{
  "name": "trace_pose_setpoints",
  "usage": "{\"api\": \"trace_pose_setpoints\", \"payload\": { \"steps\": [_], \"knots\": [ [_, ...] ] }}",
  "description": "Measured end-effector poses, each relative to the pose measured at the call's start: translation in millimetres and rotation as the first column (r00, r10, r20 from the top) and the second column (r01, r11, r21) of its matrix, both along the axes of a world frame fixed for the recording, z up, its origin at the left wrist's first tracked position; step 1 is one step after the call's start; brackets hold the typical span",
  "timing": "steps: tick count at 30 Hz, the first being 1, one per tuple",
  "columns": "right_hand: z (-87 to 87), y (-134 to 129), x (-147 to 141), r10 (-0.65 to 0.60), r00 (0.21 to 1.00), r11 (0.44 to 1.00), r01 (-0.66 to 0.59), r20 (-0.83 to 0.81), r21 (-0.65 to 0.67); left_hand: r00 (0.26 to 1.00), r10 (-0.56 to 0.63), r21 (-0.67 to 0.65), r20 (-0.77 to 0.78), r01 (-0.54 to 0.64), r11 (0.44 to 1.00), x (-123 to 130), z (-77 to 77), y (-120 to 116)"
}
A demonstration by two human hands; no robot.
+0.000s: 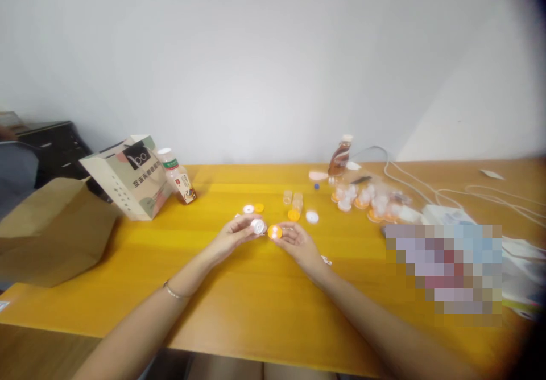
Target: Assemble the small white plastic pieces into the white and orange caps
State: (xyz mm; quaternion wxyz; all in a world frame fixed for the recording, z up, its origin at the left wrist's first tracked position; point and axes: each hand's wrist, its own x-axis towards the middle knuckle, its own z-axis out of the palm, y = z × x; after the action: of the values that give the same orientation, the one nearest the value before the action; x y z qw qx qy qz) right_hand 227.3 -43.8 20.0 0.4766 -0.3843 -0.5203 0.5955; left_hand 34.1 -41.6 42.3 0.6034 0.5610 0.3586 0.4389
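Observation:
Near the middle of the yellow table (230, 300), my left hand (236, 235) is closed on a small white round piece (257, 226). Close to its right, my right hand (298, 243) pinches an orange round piece (275, 232) with whitish spots on its face. The two pieces are nearly side by side. Just beyond my hands lie a white disc (248, 209) and an orange disc (258, 207). Small clear cups (297, 199), another orange disc (294, 215) and a white disc (312, 217) are behind my right hand.
At the left are a brown paper bag (55, 232), a printed gift bag (136, 181) and a labelled bottle (177, 175). A brown drink bottle (340, 158), several orange-and-white pieces (362, 198), white cables (409, 178) and a blurred-out item (443, 266) are at the right.

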Motion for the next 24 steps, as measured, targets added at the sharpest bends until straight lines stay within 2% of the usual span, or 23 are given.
{"api": "trace_pose_setpoints", "payload": {
  "steps": [6, 14, 18, 24],
  "knots": [
    [-2.7, -1.9, -3.0, -0.041, 0.998, 0.996, 0.038, 0.042, 0.075, 0.973, 0.094, 0.256, -0.212, -0.038, 0.966, 6.6, -7.4, -1.6],
    [-10.6, -2.2, -5.8, 0.005, 0.999, 0.990, -0.012, 0.050, 0.139, 0.903, 0.245, 0.450, -0.353, -0.066, 0.891, 24.5, -13.9, -12.4],
    [-14.5, -2.7, -6.4, 0.011, 0.998, 0.989, -0.019, 0.056, 0.144, 0.880, 0.276, 0.505, -0.386, -0.049, 0.862, 27.2, -13.8, -14.6],
    [-12.7, -4.3, -5.8, 0.002, 0.997, 0.989, -0.014, 0.082, 0.149, 0.865, 0.304, 0.520, -0.398, -0.060, 0.852, 26.5, -19.2, -13.1]
  ]
}}
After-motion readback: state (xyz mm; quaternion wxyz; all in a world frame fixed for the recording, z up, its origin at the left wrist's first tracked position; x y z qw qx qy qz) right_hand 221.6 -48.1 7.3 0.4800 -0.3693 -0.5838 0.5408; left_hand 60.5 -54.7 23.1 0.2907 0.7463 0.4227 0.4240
